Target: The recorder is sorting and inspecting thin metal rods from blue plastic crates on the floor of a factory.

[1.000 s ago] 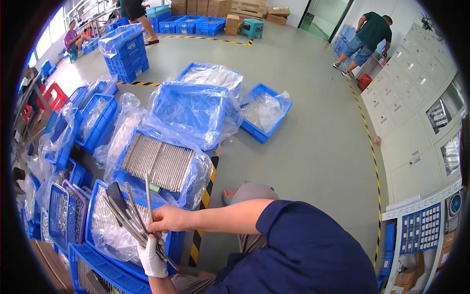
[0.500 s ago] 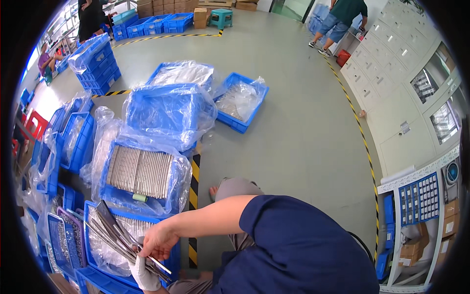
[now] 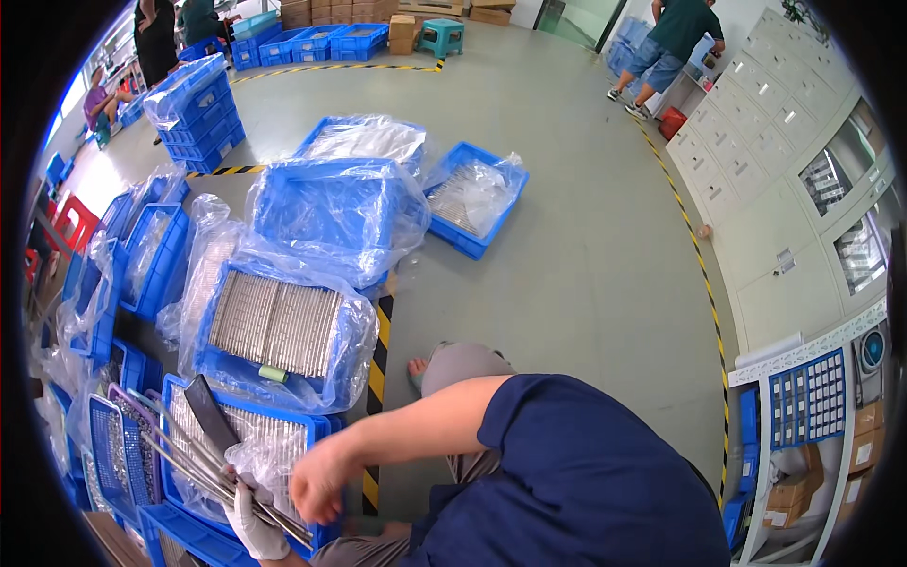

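My left hand, in a white glove, is closed around a bundle of long, thin metal rods that fan out toward the upper left. The bundle is above a blue crate holding rows of similar rods and crumpled clear plastic. A dark, flat, rectangular piece lies on the crate's contents, beside the bundle. Apart from the rods, my bare right hand hovers over the crate's right side. Its fingers curl downward but are smeared by motion, and nothing shows clearly in them.
Ahead is another plastic-lined crate with rows of metal rods and a small green roll. Behind it stands a plastic-covered blue crate. Blue baskets crowd the left. Cabinets line the right; a person stands far back.
My right hand has let go of the rods and moved right, away from the bundle. My left hand has shifted slightly left with the rods. The whole view has shifted a little.
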A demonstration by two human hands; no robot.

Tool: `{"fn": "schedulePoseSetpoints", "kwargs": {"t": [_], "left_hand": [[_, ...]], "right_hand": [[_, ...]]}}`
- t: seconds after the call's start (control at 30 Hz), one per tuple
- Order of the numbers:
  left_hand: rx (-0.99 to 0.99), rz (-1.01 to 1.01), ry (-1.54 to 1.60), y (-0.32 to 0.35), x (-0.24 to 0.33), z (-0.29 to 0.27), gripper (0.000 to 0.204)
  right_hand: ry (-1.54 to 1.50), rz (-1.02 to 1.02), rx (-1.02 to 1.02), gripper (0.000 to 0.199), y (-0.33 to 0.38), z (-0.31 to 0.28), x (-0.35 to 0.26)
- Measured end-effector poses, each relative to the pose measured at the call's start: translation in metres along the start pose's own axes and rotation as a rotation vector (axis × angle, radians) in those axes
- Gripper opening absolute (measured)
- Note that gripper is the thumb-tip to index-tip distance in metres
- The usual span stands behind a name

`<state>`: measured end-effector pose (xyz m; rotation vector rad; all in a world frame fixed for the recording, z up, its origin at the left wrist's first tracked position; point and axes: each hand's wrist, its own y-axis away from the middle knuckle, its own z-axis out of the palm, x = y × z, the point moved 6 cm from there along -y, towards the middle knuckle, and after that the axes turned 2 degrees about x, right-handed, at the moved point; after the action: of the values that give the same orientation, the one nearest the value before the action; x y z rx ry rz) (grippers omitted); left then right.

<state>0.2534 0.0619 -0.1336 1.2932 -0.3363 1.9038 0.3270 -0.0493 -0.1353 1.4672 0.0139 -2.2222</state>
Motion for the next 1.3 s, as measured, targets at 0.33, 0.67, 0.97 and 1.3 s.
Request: {"fn": "schedulePoseSetpoints", "kwargs": {"t": [0.33,0.67,0.97,1.3], "left_hand": [[-0.169,-0.201,-0.251,0.021,-0.028,0.038,0.032],[-0.182,-0.268,-0.382,0.020,-0.016,0.052,0.024],[-0.113,-0.302,-0.275,0.025,-0.020,0.047,0.031],[-0.124,-0.303,-0.170,0.020,-0.029,0.044,0.030]], "right_hand": [[-0.424,-0.433,0.453,0.016,0.046,-0.092,-0.067],[0.038,-0.395,0.641,0.017,0.077,-0.091,-0.092],[-0.060,-0.253,0.523,0.018,0.027,-0.053,-0.042],[-0.044,-0.235,0.596,0.016,0.018,-0.047,-0.036]]}}
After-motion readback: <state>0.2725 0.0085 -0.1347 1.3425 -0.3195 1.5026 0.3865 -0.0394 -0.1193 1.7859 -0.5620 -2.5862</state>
